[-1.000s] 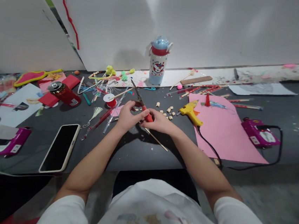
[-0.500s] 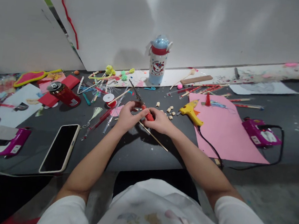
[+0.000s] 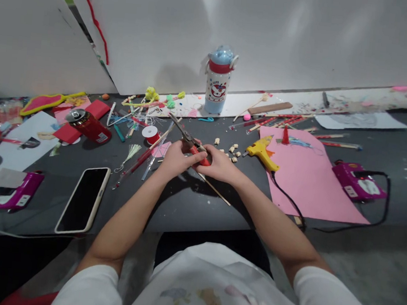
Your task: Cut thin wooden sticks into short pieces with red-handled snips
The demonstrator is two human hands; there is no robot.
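Observation:
A pair of scissors (image 3: 185, 133) with red handles points up and to the left, its blades a little apart. My left hand (image 3: 177, 160) is closed at the handles, thumb lying across them. From the other side, my right hand (image 3: 219, 164) grips the same red handles, with its fingers partly hidden. A thin wooden stick (image 3: 217, 193) slants out from beneath my hands toward the front edge. Just beyond my right hand lie several short cut wooden pieces (image 3: 233, 149). A red ribbon spool (image 3: 151, 135) stands to the left of the blades.
A water bottle (image 3: 218, 82) stands at the back. Right are a yellow glue gun (image 3: 264, 153), pink paper (image 3: 315, 187) and a purple power strip (image 3: 359, 181), joined by a black cord. Left are a phone (image 3: 82, 201) and a tilted red can (image 3: 89, 125).
The scissor blades have swung slightly left and look a bit wider apart. Both hands keep their hold in nearly the same place. The whole view has shifted slightly.

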